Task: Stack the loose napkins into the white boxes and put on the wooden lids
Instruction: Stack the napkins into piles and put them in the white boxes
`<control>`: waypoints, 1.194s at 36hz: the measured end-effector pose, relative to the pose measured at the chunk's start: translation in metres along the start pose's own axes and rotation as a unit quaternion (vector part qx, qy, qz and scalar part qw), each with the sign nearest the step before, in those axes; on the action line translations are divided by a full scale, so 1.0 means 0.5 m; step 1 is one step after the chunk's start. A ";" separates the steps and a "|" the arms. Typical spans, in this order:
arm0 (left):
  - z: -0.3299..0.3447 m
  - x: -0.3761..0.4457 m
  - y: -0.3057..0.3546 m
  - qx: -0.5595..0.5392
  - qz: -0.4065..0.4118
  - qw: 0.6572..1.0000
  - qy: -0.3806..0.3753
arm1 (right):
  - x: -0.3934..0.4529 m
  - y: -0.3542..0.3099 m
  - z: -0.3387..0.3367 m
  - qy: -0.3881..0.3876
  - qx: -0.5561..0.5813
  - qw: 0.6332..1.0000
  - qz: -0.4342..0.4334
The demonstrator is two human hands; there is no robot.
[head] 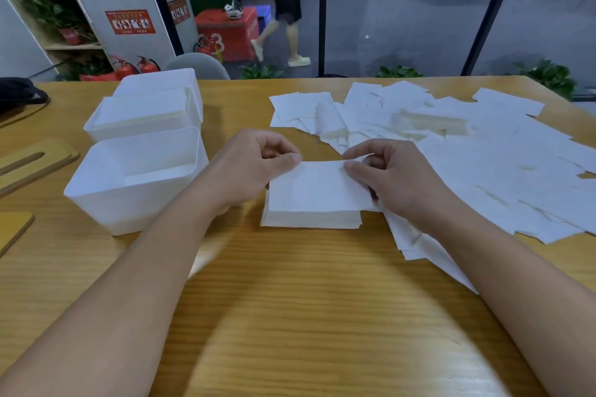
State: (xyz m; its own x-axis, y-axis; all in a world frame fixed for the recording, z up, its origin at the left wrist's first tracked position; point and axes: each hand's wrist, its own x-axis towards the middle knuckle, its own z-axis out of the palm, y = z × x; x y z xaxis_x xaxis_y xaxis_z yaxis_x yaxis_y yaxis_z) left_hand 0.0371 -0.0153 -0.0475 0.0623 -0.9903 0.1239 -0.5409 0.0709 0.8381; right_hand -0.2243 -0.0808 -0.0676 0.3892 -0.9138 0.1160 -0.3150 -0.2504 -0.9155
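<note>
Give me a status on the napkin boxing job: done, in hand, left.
Done: the far white plastic box looks filled with napkins.

In hand: the left hand and right hand each pinch one white napkin over a squared stack.

Left: the near white box looks empty, loose napkins cover the table, and the wooden lids lie off.

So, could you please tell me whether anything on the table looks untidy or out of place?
Yes: the loose napkins lie scattered and overlapping at all angles on the right, unlike the squared stack between both hands.
</note>
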 end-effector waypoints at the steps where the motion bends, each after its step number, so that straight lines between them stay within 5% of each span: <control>1: -0.002 0.001 -0.003 0.021 -0.006 1.000 0.001 | -0.002 0.001 0.002 -0.008 -0.001 1.000 0.003; 12: 0.016 0.008 -0.027 0.159 -0.014 0.987 -0.013 | 0.006 0.035 0.023 0.013 -0.172 0.983 -0.056; 36: 0.017 0.011 -0.047 0.182 0.002 0.983 0.001 | 0.020 0.033 0.029 0.053 -0.278 0.953 -0.113; 40: 0.024 0.013 -0.044 0.170 0.004 0.985 0.010 | 0.071 0.024 0.030 0.052 -0.286 0.953 -0.082; 43: 0.031 0.012 -0.043 0.183 0.012 0.983 -0.006 | 0.116 0.018 0.036 0.024 -0.385 0.922 -0.040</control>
State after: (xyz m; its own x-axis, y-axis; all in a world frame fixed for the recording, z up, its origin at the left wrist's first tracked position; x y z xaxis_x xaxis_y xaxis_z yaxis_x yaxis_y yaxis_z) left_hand 0.0360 -0.0247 -0.0728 0.0370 -0.9903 0.1338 -0.8074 0.0493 0.5880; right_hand -0.1890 -0.1302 -0.0760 0.4046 -0.8909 0.2061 -0.8155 -0.4535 -0.3596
